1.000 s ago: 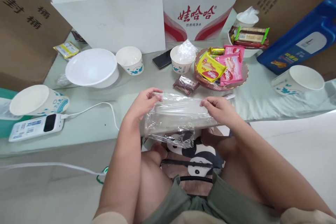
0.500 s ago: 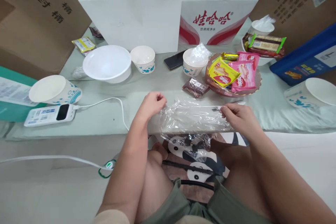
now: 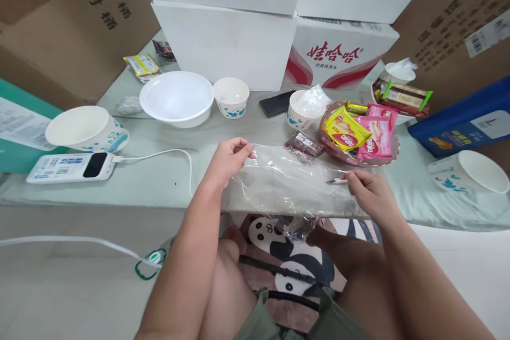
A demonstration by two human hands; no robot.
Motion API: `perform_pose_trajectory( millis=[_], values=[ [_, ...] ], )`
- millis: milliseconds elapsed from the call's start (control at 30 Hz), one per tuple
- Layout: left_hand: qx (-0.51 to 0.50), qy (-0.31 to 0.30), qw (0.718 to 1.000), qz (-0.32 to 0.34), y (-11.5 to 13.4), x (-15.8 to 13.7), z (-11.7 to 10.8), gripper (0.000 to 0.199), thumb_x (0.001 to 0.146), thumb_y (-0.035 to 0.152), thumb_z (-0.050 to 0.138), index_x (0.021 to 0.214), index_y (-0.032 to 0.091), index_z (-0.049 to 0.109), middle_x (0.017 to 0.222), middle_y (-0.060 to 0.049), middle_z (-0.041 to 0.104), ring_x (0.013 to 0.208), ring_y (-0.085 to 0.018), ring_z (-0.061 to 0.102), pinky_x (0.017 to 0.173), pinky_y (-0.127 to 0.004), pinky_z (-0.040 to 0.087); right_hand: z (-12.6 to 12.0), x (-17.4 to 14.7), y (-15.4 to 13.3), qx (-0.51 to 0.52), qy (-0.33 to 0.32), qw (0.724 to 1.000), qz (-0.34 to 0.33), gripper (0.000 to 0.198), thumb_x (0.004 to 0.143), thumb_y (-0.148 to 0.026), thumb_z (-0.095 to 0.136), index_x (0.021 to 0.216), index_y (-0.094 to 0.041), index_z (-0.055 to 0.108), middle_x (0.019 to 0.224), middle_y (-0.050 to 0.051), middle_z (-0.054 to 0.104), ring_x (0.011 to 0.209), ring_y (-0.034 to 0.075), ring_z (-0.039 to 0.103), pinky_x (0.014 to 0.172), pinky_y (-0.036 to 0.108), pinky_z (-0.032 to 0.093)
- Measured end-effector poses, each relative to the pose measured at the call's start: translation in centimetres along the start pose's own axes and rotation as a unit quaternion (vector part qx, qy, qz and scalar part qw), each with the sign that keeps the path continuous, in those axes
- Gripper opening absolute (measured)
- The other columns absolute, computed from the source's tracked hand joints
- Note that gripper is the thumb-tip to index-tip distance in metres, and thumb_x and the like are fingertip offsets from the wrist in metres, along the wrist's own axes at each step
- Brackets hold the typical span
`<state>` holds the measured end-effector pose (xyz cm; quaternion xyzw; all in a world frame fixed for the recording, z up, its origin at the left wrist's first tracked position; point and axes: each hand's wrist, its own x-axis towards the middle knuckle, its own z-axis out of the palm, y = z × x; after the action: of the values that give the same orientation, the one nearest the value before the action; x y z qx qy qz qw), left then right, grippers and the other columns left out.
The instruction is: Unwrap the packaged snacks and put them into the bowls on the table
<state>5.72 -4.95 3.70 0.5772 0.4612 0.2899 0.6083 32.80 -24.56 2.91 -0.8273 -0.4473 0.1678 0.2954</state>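
While your left hand (image 3: pixel 229 162) pinches one upper corner, thumb against fingers, the clear plastic film (image 3: pixel 279 172) spans directly between your hands over the front edge of the counter (image 3: pixel 153 186). Long axis: left to right; loose folds point down, towards your lap. Your right hand (image 3: pixel 370 194) pinches the opposite end, fingers curled. Neither hand is nearer.

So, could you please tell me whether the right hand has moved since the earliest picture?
Yes, the right hand has shifted rightward, judged against the snack bowl.
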Motion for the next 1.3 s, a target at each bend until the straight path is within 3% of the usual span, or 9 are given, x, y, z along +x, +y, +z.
perform_pose_trajectory(
  millis=[167,367,467,600,700,800,1000,1133,1300],
  values=[
    [-0.015,0.020,1.000,0.017,0.0,0.4,-0.5,0.018,0.071,0.032,0.074,0.070,0.017,0.064,0.065,-0.001,0.066,0.045,-0.006,0.033,0.045,-0.023,0.024,-0.5,0.4,0.5,0.109,0.025,0.994,0.010,0.040,0.083,-0.062,0.061,0.074,-0.024,0.066,0.054,-0.002,0.050,0.052,0.017,0.048,0.052,0.031,0.037],
    [-0.100,0.096,0.988,-0.060,0.3,1.0,0.2,0.015,0.069,0.030,0.065,0.072,0.020,0.054,0.061,0.003,0.060,0.040,-0.005,0.041,0.039,-0.019,0.019,0.2,0.5,0.6,0.392,0.030,0.919,0.023,0.047,0.074,-0.061,0.074,0.107,-0.030,0.061,0.096,0.003,0.071,0.091,0.025,0.069,0.080,0.039,0.054],
    [-0.077,0.097,0.988,-0.091,0.4,1.0,0.6,0.018,0.065,0.025,0.063,0.081,0.020,0.057,0.061,0.004,0.062,0.039,-0.006,0.043,0.038,-0.018,0.021,0.9,0.5,0.2,0.372,-0.041,0.926,0.052,0.040,0.073,-0.057,0.079,0.092,-0.026,0.061,0.088,0.003,0.070,0.086,0.022,0.068,0.082,0.038,0.055],
    [0.040,0.090,0.990,-0.105,-0.1,1.3,0.9,0.022,0.061,0.020,0.061,0.082,0.019,0.062,0.061,0.002,0.064,0.037,-0.005,0.036,0.038,-0.018,0.022,1.4,1.2,0.3,0.419,-0.021,0.906,0.062,0.038,0.084,-0.060,0.066,0.082,-0.026,0.050,0.074,-0.001,0.061,0.071,0.017,0.065,0.079,0.037,0.058],
    [0.087,0.087,0.986,-0.112,-0.3,1.5,1.1,0.018,0.059,0.020,0.060,0.077,0.019,0.063,0.060,0.002,0.063,0.037,-0.005,0.032,0.037,-0.019,0.018,1.1,1.4,0.7,0.372,0.002,0.927,0.054,0.032,0.089,-0.058,0.059,0.091,-0.027,0.050,0.079,0.000,0.063,0.066,0.016,0.064,0.070,0.036,0.058],
    [0.087,0.060,0.989,-0.106,0.0,1.3,1.7,0.022,0.058,0.020,0.061,0.080,0.020,0.063,0.061,0.002,0.063,0.038,-0.005,0.030,0.039,-0.020,0.017,0.4,0.6,0.2,0.210,0.053,0.973,-0.078,0.027,0.087,-0.047,0.064,0.101,-0.026,0.057,0.098,0.006,0.070,0.089,0.023,0.068,0.084,0.042,0.057],
    [0.070,-0.076,0.990,-0.092,0.5,0.6,3.7,0.027,0.062,0.026,0.067,0.088,0.021,0.062,0.061,0.002,0.063,0.039,-0.005,0.029,0.042,-0.021,0.015,2.3,-0.4,-3.2,0.066,-0.043,0.947,-0.310,0.056,0.081,-0.045,0.077,0.130,-0.023,0.060,0.137,0.014,0.064,0.127,0.031,0.061,0.107,0.049,0.050],
    [0.095,-0.169,0.976,-0.102,0.2,0.0,4.4,0.026,0.068,0.031,0.070,0.092,0.021,0.064,0.061,0.001,0.064,0.039,-0.005,0.029,0.043,-0.021,0.017,5.6,0.0,-3.9,-0.010,-0.154,0.948,-0.277,0.057,0.085,-0.029,0.070,0.142,-0.027,0.059,0.159,0.013,0.050,0.131,0.033,0.061,0.103,0.050,0.053],
    [0.158,-0.202,0.962,-0.097,-0.1,-0.2,3.1,0.023,0.072,0.032,0.073,0.090,0.020,0.065,0.064,-0.001,0.068,0.045,-0.008,0.041,0.045,-0.020,0.022,5.7,0.7,-2.8,0.092,-0.141,0.963,-0.211,0.031,0.097,-0.028,0.050,0.110,-0.022,0.078,0.111,0.009,0.080,0.105,0.025,0.075,0.095,0.041,0.057]
  ],
)
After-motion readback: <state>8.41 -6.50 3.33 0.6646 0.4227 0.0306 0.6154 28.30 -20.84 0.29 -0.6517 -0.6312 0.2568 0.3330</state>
